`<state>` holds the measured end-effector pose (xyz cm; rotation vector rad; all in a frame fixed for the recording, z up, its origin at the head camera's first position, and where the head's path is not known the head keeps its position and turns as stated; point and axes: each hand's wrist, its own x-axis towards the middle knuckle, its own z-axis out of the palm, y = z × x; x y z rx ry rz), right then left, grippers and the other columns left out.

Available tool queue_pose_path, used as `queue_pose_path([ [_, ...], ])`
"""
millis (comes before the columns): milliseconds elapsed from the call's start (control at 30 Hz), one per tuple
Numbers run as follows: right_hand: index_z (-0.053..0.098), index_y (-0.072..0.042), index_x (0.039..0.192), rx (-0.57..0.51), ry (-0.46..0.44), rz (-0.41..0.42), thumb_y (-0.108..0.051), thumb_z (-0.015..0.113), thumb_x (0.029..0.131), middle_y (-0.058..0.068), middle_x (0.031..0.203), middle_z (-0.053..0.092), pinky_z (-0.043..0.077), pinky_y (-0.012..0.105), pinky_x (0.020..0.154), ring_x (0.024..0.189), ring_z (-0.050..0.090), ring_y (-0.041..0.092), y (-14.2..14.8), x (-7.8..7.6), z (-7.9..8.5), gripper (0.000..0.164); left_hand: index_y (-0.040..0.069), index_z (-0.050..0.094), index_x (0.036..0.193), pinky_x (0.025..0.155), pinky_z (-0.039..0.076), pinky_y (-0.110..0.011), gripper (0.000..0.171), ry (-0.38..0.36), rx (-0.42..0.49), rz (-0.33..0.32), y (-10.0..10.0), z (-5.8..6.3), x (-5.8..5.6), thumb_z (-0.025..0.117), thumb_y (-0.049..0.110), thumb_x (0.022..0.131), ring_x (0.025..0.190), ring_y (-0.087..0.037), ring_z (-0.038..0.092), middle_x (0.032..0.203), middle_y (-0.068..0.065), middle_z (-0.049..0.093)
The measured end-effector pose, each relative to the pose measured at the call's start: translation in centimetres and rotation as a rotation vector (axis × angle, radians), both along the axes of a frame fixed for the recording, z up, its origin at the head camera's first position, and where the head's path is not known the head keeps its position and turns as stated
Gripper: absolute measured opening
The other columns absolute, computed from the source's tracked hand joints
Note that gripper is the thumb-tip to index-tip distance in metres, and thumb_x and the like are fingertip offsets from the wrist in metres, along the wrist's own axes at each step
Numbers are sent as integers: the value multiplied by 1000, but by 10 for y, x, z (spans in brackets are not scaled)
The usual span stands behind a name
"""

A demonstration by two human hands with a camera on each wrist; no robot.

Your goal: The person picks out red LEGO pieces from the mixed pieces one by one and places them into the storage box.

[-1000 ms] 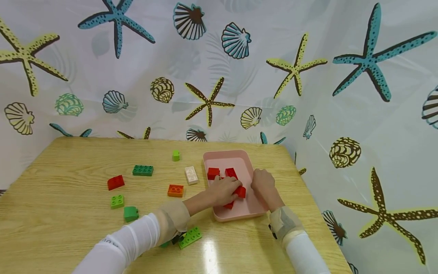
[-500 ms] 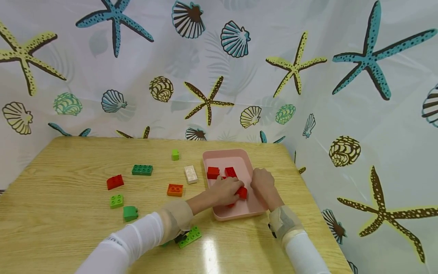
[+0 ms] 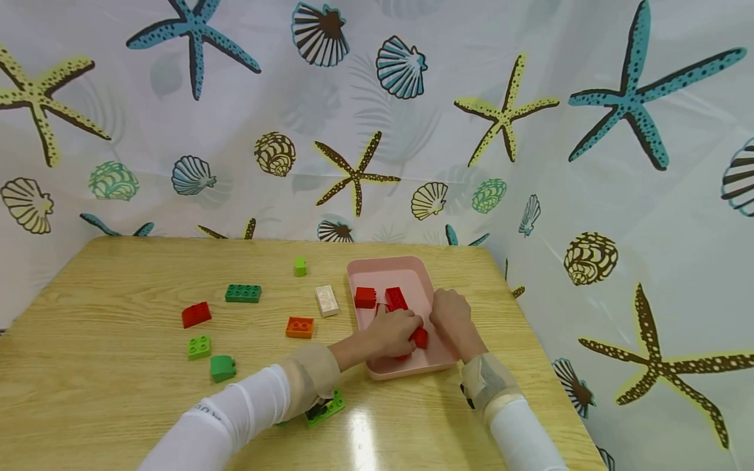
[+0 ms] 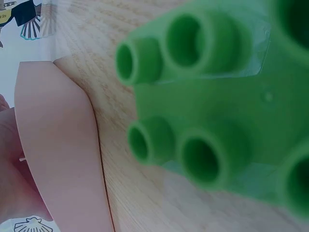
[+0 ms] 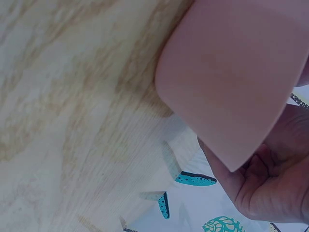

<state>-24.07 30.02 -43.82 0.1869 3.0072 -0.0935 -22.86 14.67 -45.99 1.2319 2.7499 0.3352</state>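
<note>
My left hand (image 3: 393,333) reaches down inside the pink tray (image 3: 385,375), its bent fingers on a red toy brick (image 3: 419,338) that sticks out past the fingertips. More red bricks (image 3: 396,298) lie around and partly under this hand, including one at the tray's left wall (image 3: 364,297). The left wrist view shows only part of the left hand (image 4: 17,169) behind the tray wall (image 4: 63,135). My right hand (image 3: 452,320) grips the tray's right rim; the right wrist view shows that hand (image 5: 270,179) around the tray edge.
Left of the tray lie a white brick (image 3: 326,301), an orange brick (image 3: 300,327), a dark green brick (image 3: 243,293), a red brick (image 3: 196,314) and several light or mid green ones (image 3: 199,347). A long green brick (image 3: 332,409) lies beneath my left forearm.
My left hand has shifted slightly right and toward me inside the tray, and the red brick at its fingertips has moved along with it. My right hand stays on the rim.
</note>
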Motion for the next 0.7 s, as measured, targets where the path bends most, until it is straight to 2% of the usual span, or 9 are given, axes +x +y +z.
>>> queue_pose_path([
  [233,60,3,86,0,-42,-25,-4,62,90,13,73,57,53,34,56,65,60,22,-2,-2,2,8,17,67,112,81,39,-46,26,3,-14,12,2,-3,-2,70,18,86,85,-12,57,98,4,62],
  [500,59,2,84,3,-27,-16,-4,61,90,13,73,57,55,38,60,71,64,26,-1,-2,0,8,17,66,117,79,37,-43,29,-15,-14,8,0,-1,-1,70,19,87,87,-12,57,101,3,63],
  [600,60,1,85,2,-22,-16,-3,61,90,13,74,57,55,38,60,71,64,27,-2,-1,-1,7,16,66,122,80,38,-44,35,-19,-13,6,-1,1,0,70,20,87,93,-12,59,107,2,64],
  [700,61,2,86,3,-25,-18,-4,62,90,12,74,57,55,38,60,71,64,26,-2,-1,0,7,16,65,127,86,39,-47,39,-23,-8,10,-1,2,0,70,21,89,102,-14,60,116,0,65],
])
